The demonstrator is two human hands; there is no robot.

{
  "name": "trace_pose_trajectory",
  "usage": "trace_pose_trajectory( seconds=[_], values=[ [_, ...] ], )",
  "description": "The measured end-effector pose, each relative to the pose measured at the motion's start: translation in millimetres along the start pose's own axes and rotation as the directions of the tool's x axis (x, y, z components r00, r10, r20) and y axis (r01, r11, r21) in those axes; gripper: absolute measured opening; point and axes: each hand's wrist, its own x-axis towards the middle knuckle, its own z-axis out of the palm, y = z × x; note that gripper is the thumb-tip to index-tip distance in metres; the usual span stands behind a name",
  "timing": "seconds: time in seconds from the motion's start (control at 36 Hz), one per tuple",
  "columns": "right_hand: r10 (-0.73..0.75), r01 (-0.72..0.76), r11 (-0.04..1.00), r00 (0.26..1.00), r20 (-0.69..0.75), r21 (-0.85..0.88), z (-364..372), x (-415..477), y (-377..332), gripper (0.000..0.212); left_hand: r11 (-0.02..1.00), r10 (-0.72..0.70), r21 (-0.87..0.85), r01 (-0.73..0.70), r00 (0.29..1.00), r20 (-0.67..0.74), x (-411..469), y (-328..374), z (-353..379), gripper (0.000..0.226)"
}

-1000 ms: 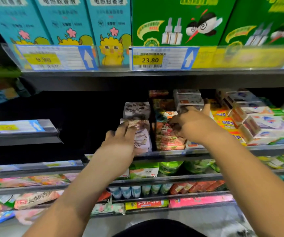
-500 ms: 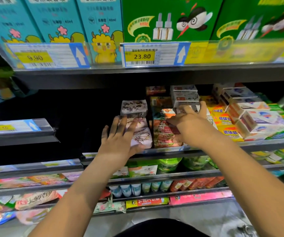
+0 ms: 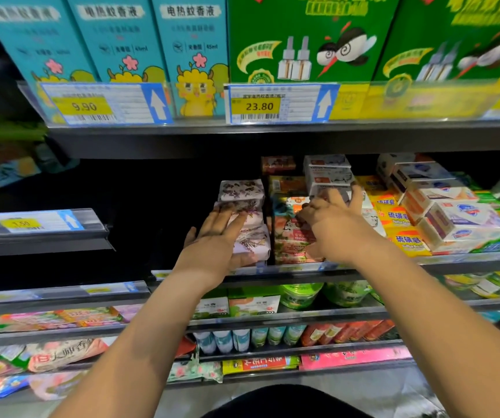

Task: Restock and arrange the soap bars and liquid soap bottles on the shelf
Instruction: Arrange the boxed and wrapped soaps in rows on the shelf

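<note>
A stack of lavender-print wrapped soap bars [image 3: 241,191] stands at the left end of the middle shelf [image 3: 453,260]. My left hand [image 3: 215,239] lies flat against the stack's left front, fingers straight, thumb under the lowest bar. Beside it is a stack of floral soap boxes [image 3: 288,239]. My right hand [image 3: 330,227] rests on this stack with fingers spread, its fingertips reaching the white soap boxes [image 3: 327,171] behind. No liquid soap bottles can be made out on this shelf.
Yellow sulphur soap boxes [image 3: 399,218] and white multi-pack soaps [image 3: 459,220] fill the shelf to the right. Left of the lavender stack the shelf is dark. Blue and green mosquito-liquid boxes [image 3: 303,40] stand on the shelf above; lower shelves hold packets and tubs.
My left hand went from curled on a lavender bar to flat against the stack. My right hand's fingers spread out over the floral boxes.
</note>
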Motion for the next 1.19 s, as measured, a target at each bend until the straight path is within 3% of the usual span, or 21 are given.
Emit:
trace_pose_trajectory(
  seconds=[0.17, 0.31, 0.67, 0.86, 1.06, 1.19],
  values=[
    [-0.022, 0.022, 1.000, 1.000, 0.007, -0.010, -5, -2, -3, 0.070, 1.000, -0.011, 0.000, 0.011, 0.999, -0.031, -1, 0, -1, 0.081],
    [-0.021, 0.021, 0.999, 1.000, -0.012, 0.032, -3, -5, 0, 0.062, 0.995, -0.021, -0.100, 0.022, 1.000, 0.007, -6, 2, -1, 0.086],
    [0.007, 0.035, 0.945, 0.992, -0.126, 0.325, 1, -4, 5, 0.070, 0.986, 0.117, -0.125, -0.109, 0.991, 0.060, -25, -15, -4, 0.080],
    [-0.028, 0.067, 0.943, 0.992, -0.123, 0.326, 5, -1, 16, 0.075, 0.981, 0.126, -0.158, -0.117, 0.991, 0.049, -25, -18, 4, 0.082],
    [-0.019, 0.075, 0.816, 0.994, -0.103, 0.573, -7, -1, 27, 0.075, 0.977, 0.080, -0.202, -0.074, 0.997, 0.019, -26, -9, -6, 0.079],
    [-0.017, 0.130, 0.765, 0.983, -0.182, 0.631, -19, -3, 30, 0.076, 0.945, 0.088, -0.309, -0.111, 0.992, -0.089, -26, -4, -19, 0.078]
  ],
)
